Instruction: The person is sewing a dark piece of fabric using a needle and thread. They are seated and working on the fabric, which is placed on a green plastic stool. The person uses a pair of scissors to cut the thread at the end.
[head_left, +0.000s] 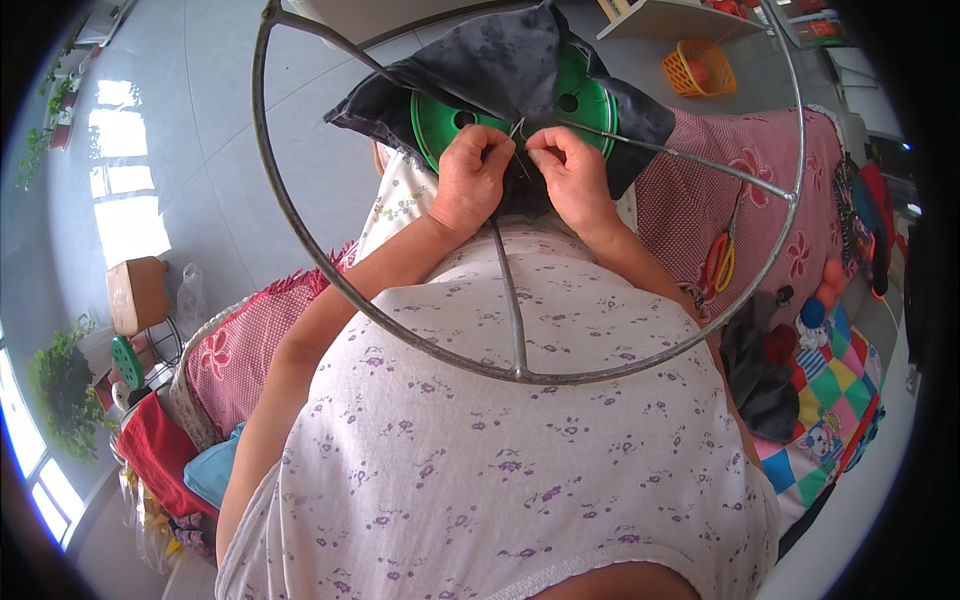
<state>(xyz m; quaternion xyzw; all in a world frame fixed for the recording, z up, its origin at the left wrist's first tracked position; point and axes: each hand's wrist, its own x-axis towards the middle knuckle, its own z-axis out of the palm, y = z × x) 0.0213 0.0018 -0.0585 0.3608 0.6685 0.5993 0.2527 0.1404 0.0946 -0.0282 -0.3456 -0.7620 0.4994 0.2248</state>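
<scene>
Before me a large round metal wire frame with thin spokes surrounds my forearms. Dark grey cloth is draped over a green plastic disc with round holes, in my lap. At the middle, near where the spokes meet, my left hand pinches a thin pale strand, thumb against forefinger. My right hand is close beside it on the right, thumb and fingertips together at the strand's other side. Whatever lies between the right fingertips is too small to tell. A thin dark line hangs below the fingertips.
Scissors with red and yellow handles lie on the pink patterned cover at the right. Beyond them are dark cloth and a colourful patchwork. An orange plastic basket stands on the floor; a cardboard box is at the left.
</scene>
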